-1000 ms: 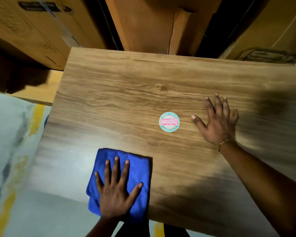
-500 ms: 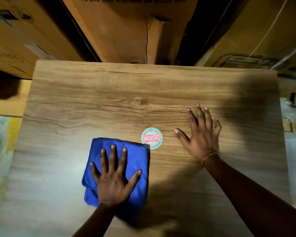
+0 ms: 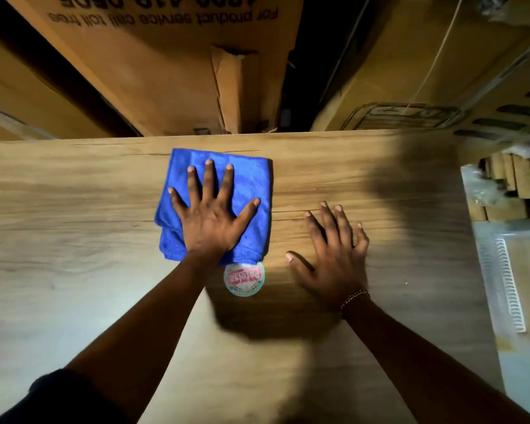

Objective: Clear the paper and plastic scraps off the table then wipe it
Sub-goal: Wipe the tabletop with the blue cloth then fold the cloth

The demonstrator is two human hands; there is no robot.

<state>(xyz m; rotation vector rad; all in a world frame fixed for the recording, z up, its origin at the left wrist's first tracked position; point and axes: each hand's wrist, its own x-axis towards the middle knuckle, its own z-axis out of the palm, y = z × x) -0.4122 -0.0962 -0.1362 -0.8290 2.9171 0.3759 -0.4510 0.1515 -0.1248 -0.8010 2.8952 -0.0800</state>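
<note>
Press evenly through the flat, spread left hand (image 3: 211, 221) on the blue cloth (image 3: 251, 179), far-centre on the table (image 3: 74, 209), wiping in overlapping strokes, with the open right hand (image 3: 334, 264) braced flat just right of the round sticker (image 3: 244, 281).

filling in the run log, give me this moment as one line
step: wipe | left hand: flat, pressing blue cloth | right hand: flat on table | round sticker: at cloth's near edge

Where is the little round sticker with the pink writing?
In the head view, the round pink-and-teal sticker sits mid-table on the wooden tabletop, its far edge tucked under the folded blue cloth, left of the right hand.
</note>
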